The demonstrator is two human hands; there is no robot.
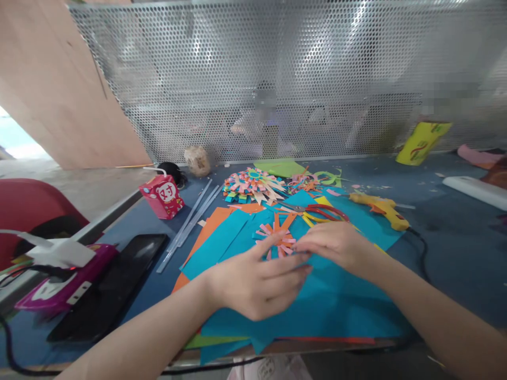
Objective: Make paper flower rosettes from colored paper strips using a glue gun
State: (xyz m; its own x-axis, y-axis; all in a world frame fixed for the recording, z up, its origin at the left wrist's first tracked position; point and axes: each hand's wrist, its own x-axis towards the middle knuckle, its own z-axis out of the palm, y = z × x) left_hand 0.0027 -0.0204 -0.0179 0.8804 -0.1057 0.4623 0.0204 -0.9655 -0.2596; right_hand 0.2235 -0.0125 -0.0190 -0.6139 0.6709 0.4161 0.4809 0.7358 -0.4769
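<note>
A small paper flower (282, 244) with orange, pink and blue strips spreads out over blue paper sheets (332, 295). My left hand (259, 279) reaches in from the left, thumb across the flower and fingers bent at its near side, gripping it. At the flower's right edge, my right hand (340, 245) has its fingertips pinched together, close to the left fingertips; what lies between them is hidden. Just beyond are scissors (325, 212) with red handles and another tool with yellow handles (312, 217). Behind sits a larger layered paper flower (253, 184).
A yellow glue gun (380, 208) with a cord lies at right. Clear glue sticks (190, 224), a red drink carton (162, 195), a black phone (111, 287) and a purple power strip (75, 285) are at left. A perforated metal screen (277, 68) borders the back; a yellow packet (422, 142) stands there.
</note>
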